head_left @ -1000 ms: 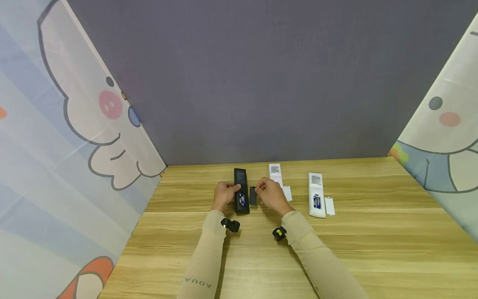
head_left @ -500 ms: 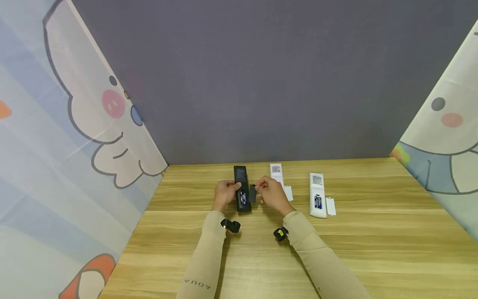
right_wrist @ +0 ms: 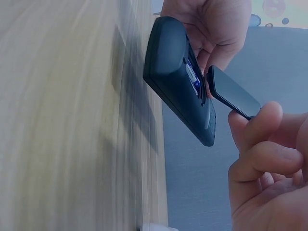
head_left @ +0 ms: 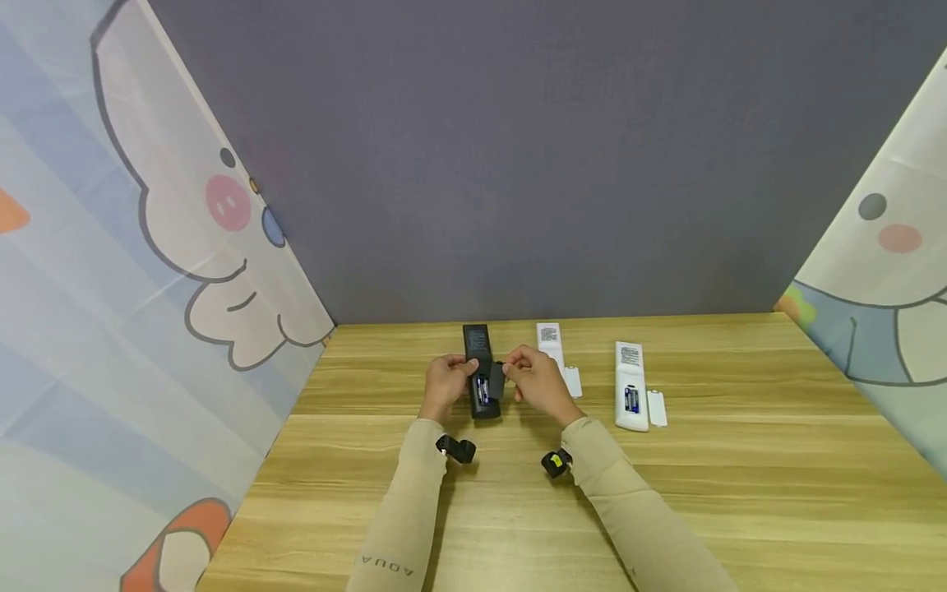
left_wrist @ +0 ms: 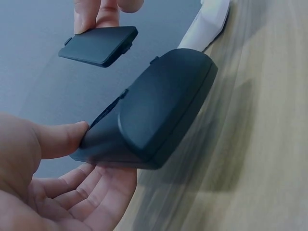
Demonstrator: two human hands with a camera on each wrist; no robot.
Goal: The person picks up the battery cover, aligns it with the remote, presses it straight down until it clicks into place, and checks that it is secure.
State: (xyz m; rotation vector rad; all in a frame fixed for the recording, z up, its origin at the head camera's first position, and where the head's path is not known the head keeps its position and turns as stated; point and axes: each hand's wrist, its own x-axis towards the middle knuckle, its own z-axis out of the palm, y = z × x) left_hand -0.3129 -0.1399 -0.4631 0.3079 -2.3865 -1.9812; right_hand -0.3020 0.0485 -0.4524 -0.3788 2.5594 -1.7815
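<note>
My left hand (head_left: 444, 385) grips a black remote control (head_left: 477, 341) by its side, thumb on the back face and fingers underneath. Two blue-and-silver batteries (head_left: 483, 391) lie in its uncovered compartment. The remote is tilted and held off the table, with a shadow below it in the left wrist view. Between thumb and fingertips, my right hand (head_left: 540, 382) pinches the black battery cover (left_wrist: 98, 44) by one end. Seen from the right wrist, the cover (right_wrist: 233, 91) hangs at a slant just beside the compartment, apart from the remote (right_wrist: 166, 62).
Behind my right hand lies a white remote (head_left: 549, 337), partly hidden, with a white cover (head_left: 573, 381) beside it. Farther right sits another white remote (head_left: 630, 362) with batteries showing and its cover (head_left: 657, 409) alongside. A grey panel (head_left: 518, 164) borders the wooden table (head_left: 510, 526) at the back.
My right hand has lifted the battery cover and brought it left, so it now overlaps the edge of the black remote in the head view. The left hand keeps its grip on the remote.
</note>
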